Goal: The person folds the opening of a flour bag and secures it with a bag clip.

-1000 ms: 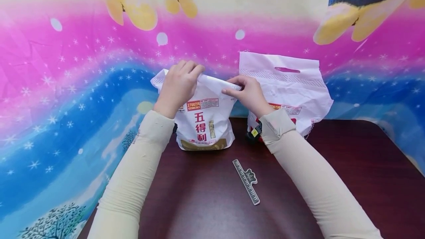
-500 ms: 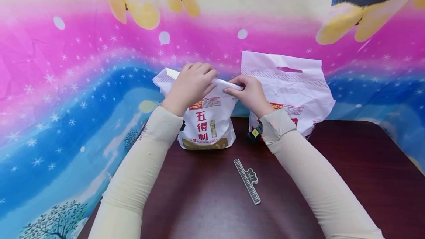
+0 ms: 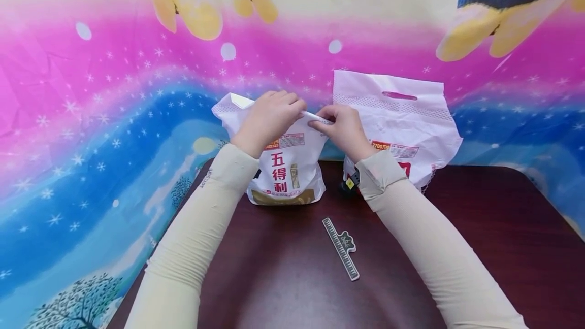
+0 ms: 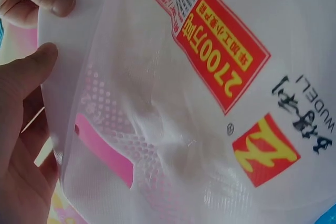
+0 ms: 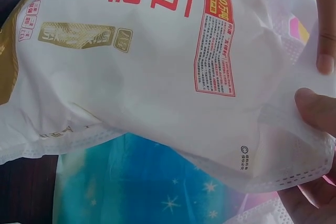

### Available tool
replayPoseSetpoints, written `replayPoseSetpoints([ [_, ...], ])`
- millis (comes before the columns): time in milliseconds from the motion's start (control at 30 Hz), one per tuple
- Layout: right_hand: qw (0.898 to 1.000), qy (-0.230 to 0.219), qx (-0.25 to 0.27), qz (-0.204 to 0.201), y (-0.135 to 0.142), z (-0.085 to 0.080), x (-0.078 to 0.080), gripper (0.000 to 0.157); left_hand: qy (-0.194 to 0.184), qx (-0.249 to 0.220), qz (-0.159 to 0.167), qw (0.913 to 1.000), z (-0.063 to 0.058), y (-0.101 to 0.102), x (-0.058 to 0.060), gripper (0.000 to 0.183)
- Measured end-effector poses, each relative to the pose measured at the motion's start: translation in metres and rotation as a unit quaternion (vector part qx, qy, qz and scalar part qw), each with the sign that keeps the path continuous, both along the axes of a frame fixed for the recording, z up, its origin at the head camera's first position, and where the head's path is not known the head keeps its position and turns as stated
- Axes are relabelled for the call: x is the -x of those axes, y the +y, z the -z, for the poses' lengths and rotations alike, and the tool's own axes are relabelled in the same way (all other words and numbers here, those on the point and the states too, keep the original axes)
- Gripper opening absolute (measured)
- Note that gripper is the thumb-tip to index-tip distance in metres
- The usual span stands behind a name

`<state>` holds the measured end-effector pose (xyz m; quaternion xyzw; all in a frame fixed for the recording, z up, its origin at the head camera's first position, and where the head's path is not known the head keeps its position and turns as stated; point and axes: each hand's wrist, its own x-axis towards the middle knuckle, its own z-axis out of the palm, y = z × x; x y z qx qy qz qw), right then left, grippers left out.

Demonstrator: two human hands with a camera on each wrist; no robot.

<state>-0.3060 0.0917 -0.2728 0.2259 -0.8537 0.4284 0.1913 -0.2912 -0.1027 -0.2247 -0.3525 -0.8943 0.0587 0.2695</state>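
Note:
A white woven flour bag (image 3: 285,166) with red and gold print stands upright on the table, its top edge folded over. My left hand (image 3: 271,116) grips the middle of that fold; in the left wrist view its thumb (image 4: 39,66) lies on the front, fingers behind. At the bag's right top corner my right hand (image 3: 343,125) pinches the fold, the thumb (image 5: 315,108) in front and fingers curled underneath. Left of my left hand, the bag's left top corner sticks up loosely. A handle slot (image 4: 107,150) shows through the fabric near the fold.
A second white bag (image 3: 397,121), with a handle slot, stands behind my right hand. A flat clip (image 3: 342,250) with a piano-key pattern lies on the dark table (image 3: 274,278) in front. A printed cloth (image 3: 292,44) hangs behind the table.
My left hand has slid right along the folded top edge, closer to my right hand, uncovering the bag's left corner. My right hand keeps its pinch at the right corner.

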Motion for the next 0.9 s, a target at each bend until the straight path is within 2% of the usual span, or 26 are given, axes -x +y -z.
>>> replayPoseSetpoints([
  [133, 1.0, 0.01, -0.008, 0.0, -0.001, 0.001, 0.0, 0.016, 0.009, -0.004, 0.01, 0.9999, 0.001, 0.002, -0.001, 0.016],
  [400, 1.0, 0.018, -0.014, 0.009, -0.001, 0.005, 0.0, 0.015, 0.003, -0.029, 0.031, 0.9991, 0.004, 0.0, 0.003, 0.015],
  [600, 0.999, 0.031, -0.019, 0.011, 0.0, 0.009, -0.002, 0.016, 0.011, -0.026, 0.041, 0.9988, 0.002, -0.002, 0.004, 0.013],
  [733, 0.999, 0.045, -0.017, 0.011, 0.001, 0.01, -0.003, 0.017, 0.013, -0.025, 0.035, 0.999, -0.003, -0.003, 0.004, 0.014],
  [900, 0.998, 0.056, -0.017, 0.015, 0.004, 0.011, -0.004, 0.017, -0.007, -0.037, 0.012, 0.9992, -0.011, -0.006, 0.002, 0.015],
])
